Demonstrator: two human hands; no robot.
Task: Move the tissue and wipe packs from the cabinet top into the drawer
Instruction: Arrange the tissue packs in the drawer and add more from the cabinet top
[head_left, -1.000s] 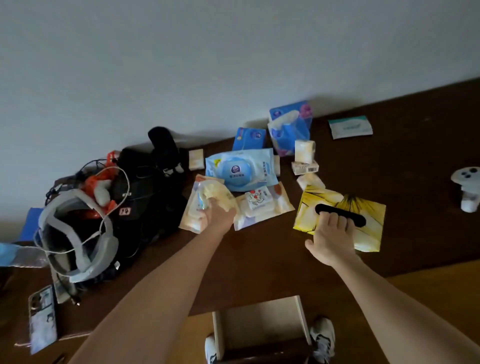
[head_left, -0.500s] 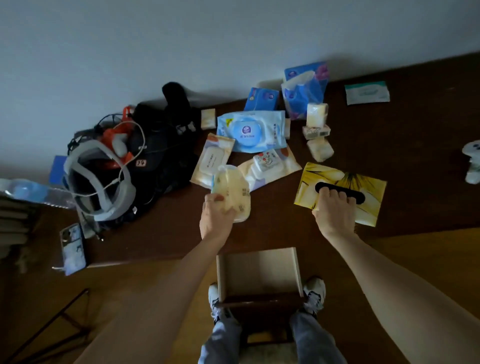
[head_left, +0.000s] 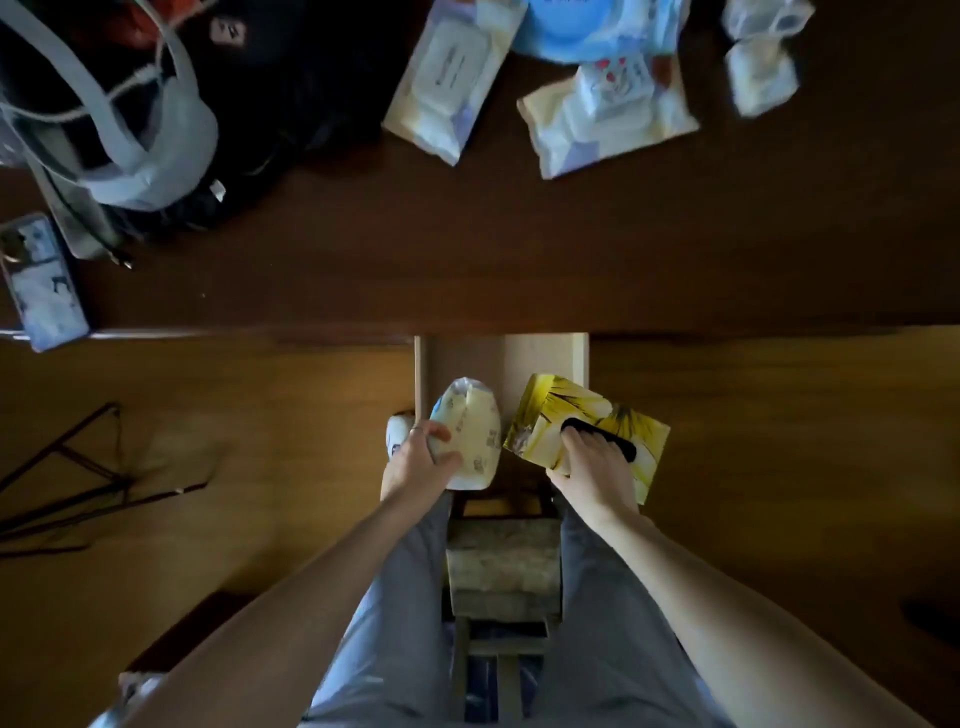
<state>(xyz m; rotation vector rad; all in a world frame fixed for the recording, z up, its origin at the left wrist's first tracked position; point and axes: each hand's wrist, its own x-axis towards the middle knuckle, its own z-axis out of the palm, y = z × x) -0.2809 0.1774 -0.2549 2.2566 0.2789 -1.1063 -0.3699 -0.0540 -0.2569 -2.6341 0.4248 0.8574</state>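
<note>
Now, the step: the person held two packs over the open drawer (head_left: 545, 353), so this looked like the putting-in part of the job.
Left hand: the left hand (head_left: 415, 462) had its fingers curled tight around a soft pale yellow pack (head_left: 470, 431), which hung above the left side of the drawer.
Right hand: the right hand (head_left: 592, 467) gripped the yellow tissue box (head_left: 587, 421), with fingertips pushed into the dark slot on top. The box was tilted and hung over the drawer's right edge.
Next move: both hands probably needed to go lower and let go. The box looked wide next to the drawer, so it might have needed a turn to fit.
Left on top: two white wipe packs (head_left: 452, 78) (head_left: 608, 119), a blue pack (head_left: 592, 26) and small packs (head_left: 761, 83) lay on the cabinet top (head_left: 467, 249), well apart from the drawer.
Other stuff: a dark bag with grey straps (head_left: 130, 119) and a phone (head_left: 41, 280) sat at the left.
Hard to see: the packs and hands hid most of the drawer's inside, so what lay in it could not be told. The top edge cut off the blue pack. The room was dim, and the words on the packs were too blurry to read.
</note>
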